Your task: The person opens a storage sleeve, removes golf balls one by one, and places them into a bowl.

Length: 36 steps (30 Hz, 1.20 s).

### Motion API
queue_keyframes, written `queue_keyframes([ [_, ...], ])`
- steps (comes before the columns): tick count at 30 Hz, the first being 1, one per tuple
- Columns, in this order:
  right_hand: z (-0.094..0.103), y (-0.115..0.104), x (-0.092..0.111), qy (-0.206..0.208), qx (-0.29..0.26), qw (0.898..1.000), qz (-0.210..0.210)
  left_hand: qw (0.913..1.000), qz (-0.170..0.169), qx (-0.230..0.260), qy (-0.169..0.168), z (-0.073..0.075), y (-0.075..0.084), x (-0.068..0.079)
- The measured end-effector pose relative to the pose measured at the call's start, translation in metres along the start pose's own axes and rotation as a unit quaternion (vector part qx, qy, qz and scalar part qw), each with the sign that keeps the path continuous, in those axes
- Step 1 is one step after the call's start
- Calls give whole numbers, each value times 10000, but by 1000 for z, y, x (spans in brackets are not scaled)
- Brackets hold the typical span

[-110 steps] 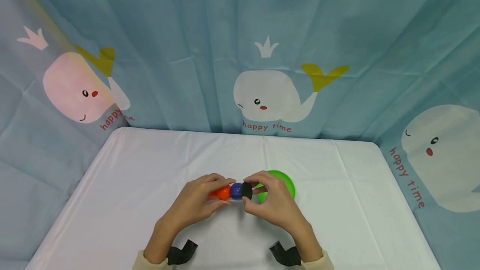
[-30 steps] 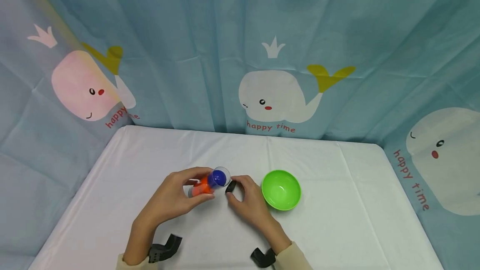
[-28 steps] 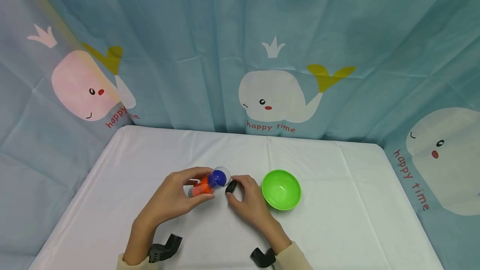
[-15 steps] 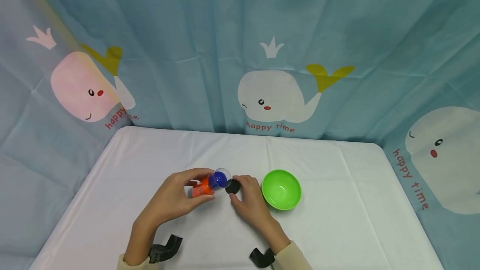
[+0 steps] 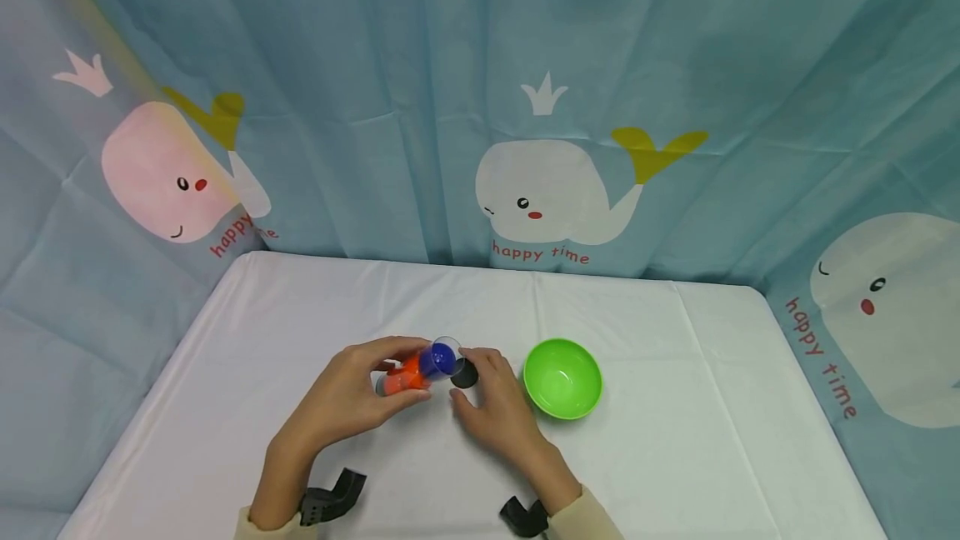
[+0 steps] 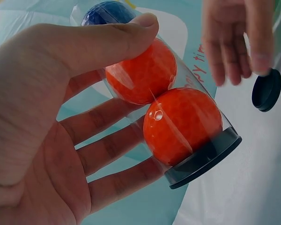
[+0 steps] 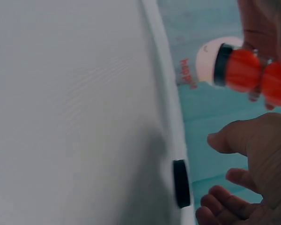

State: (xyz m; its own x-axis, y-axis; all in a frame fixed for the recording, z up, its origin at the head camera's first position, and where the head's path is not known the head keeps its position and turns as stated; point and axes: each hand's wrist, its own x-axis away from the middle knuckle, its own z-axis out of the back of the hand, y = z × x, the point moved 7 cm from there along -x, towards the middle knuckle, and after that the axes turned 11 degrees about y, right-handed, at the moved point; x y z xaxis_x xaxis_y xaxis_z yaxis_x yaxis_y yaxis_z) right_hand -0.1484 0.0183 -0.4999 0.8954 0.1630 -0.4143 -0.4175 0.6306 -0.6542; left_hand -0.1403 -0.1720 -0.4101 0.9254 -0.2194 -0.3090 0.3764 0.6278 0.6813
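Note:
My left hand (image 5: pixel 348 394) grips a clear tube (image 6: pixel 181 77) between thumb and fingers, tilted with its uncapped end up to the right. Inside are two orange golf balls (image 6: pixel 182 124) and a blue golf ball (image 6: pixel 105 14), the blue one nearest the uncapped end. A black end cap (image 6: pixel 206 158) closes the other end. Just right of the tube, a loose black cap (image 5: pixel 466 374) lies on the white cloth. My right hand (image 5: pixel 498 407) is beside this cap, its fingers relaxed and apart, holding nothing; the right wrist view shows a gap between hand and cap.
A green bowl (image 5: pixel 562 380) stands just right of my right hand. White cloth (image 5: pixel 675 440) covers the table, and a blue whale-print curtain (image 5: pixel 360 148) hangs along its back and sides.
The black cap has come off the tube. My right hand has put it on the cloth, and its fingers have let go. My left hand has moved left with the tube and tilted it.

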Motion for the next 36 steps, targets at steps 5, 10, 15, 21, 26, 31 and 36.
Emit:
queue_keyframes([
  [5, 19, -17, -6, -129, -748, 9970, -123, 10000, -32, -36, -8, 0, 1, -2],
  [10, 43, -27, -10, -130, -1243, 9914, -391, 10000, 16, -71, -28, 0, 1, -4],
  [15, 62, -28, -11, 16, -1386, 9896, -373, 9999, -61, -131, -47, -2, 1, -4],
  [21, 81, -29, -15, 215, -1589, 9870, -108, 9997, -140, -202, 3, -6, 3, -3],
  [26, 93, -30, -16, 232, -1812, 9832, 25, 9994, -120, -317, -70, -13, 4, -1],
  [31, 98, -29, -18, 201, -2063, 9783, 76, 9993, -165, -326, -79, -17, 5, 0],
  [36, 96, -25, -19, 89, -2156, 9764, 118, 9990, -132, -377, -184, -21, 7, 0],
])
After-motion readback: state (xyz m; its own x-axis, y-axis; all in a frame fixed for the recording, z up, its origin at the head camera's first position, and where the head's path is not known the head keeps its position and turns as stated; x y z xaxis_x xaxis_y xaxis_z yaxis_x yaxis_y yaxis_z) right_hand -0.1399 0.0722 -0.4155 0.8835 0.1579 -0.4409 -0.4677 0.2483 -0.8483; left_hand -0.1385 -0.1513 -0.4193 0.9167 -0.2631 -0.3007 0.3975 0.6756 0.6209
